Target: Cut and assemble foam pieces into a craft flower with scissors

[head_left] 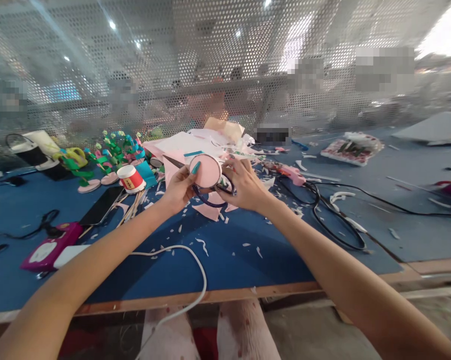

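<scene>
My left hand [180, 187] pinches a round pink foam disc [205, 171], thumb on its face, above the blue table [225, 260]. My right hand [244, 185] is closed through the dark handles of a pair of scissors [214, 192]. The scissor blades point left behind the disc, their tip showing near its upper left edge. A pink offcut [209, 212] lies on the table just under my hands.
Green and pink foam figures [109, 155], a small red-and-white pot [131, 178], a phone [101, 206] and a magenta device [51, 246] lie left. Pink sheets [180, 145] are stacked behind my hands. A glue gun [291, 174] with a black cable [334, 225] lies right. A white cable [195, 260] crosses the front edge. Scraps are scattered about.
</scene>
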A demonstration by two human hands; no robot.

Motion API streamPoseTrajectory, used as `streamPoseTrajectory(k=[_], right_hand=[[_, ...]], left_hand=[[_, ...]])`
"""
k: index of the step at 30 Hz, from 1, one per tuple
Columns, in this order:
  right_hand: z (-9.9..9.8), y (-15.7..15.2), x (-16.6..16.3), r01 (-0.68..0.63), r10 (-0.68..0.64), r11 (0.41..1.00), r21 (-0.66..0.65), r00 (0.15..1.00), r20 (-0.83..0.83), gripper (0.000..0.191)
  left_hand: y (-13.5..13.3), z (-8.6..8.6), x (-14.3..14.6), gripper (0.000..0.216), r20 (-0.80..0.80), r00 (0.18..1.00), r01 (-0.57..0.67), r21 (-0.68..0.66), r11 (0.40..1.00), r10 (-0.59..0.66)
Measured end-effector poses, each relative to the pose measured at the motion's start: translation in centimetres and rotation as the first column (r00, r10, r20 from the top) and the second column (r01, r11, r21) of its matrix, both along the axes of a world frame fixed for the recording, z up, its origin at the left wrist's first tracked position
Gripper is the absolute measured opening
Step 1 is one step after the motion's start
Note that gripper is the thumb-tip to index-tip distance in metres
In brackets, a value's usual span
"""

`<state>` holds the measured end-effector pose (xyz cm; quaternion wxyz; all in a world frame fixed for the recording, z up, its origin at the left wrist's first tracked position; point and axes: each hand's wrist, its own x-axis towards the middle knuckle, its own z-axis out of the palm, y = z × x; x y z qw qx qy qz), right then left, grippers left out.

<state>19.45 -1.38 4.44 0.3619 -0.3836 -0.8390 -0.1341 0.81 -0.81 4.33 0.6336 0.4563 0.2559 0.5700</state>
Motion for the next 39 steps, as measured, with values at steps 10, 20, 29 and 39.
streamPoseTrajectory(k=[10,20,29,39], right_hand=[[-0.6,-0.2,-0.5,-0.129,0.128,0.989,-0.079,0.992,-0.021,0.041],[-2.8,1.7,-0.7,-0.077,0.050,0.978,-0.192,0.988,-0.144,0.030],[-1.4,2.9,0.9,-0.155,-0.159,0.902,-0.403,0.748,-0.644,0.020],[0.3,1.8,1.0,-0.775,-0.144,0.582,-0.247,0.201,-0.969,0.019]], left_hand=[[0.0,0.0,0.0,0.025,-0.007,1.000,-0.017,-0.004,1.000,0.017],[-1.2,0.8,0.2,0.029,0.088,0.975,0.212,-0.068,0.975,-0.206],[0.4,0.8,-1.1,0.027,0.036,0.992,0.126,-0.061,0.990,-0.124],[1.1,-0.6,-1.1,0.014,-0.424,0.904,0.066,0.287,0.956,0.065]])
